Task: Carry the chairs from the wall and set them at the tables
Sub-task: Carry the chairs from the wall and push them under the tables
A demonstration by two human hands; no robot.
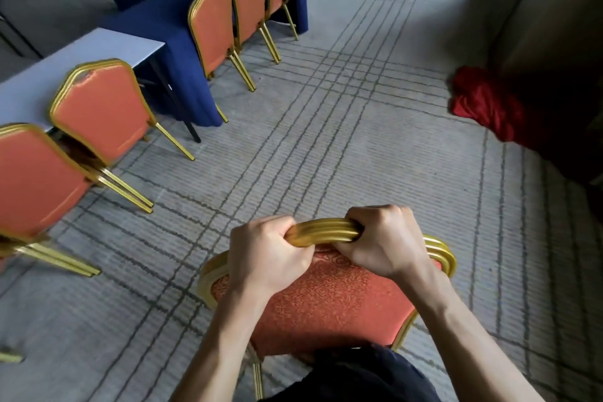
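Observation:
An orange banquet chair (326, 300) with a gold frame is right in front of me, its back facing me. My left hand (267, 258) and my right hand (381, 241) both grip the gold top rail of its backrest, fingers curled round it. Its seat and most of its legs are hidden below my arms; one gold leg shows at the bottom. On the left, several matching chairs, the nearest (36, 179) and another (104, 108), stand tucked against a grey table (98, 52). Further chairs (212, 26) line a table with a blue cloth (163, 16).
Grey carpet with dark line patterns (326, 124) spreads open between me and the row of tables. A heap of red fabric (483, 101) lies on the floor at the right, beside a dark curtain or wall (538, 26).

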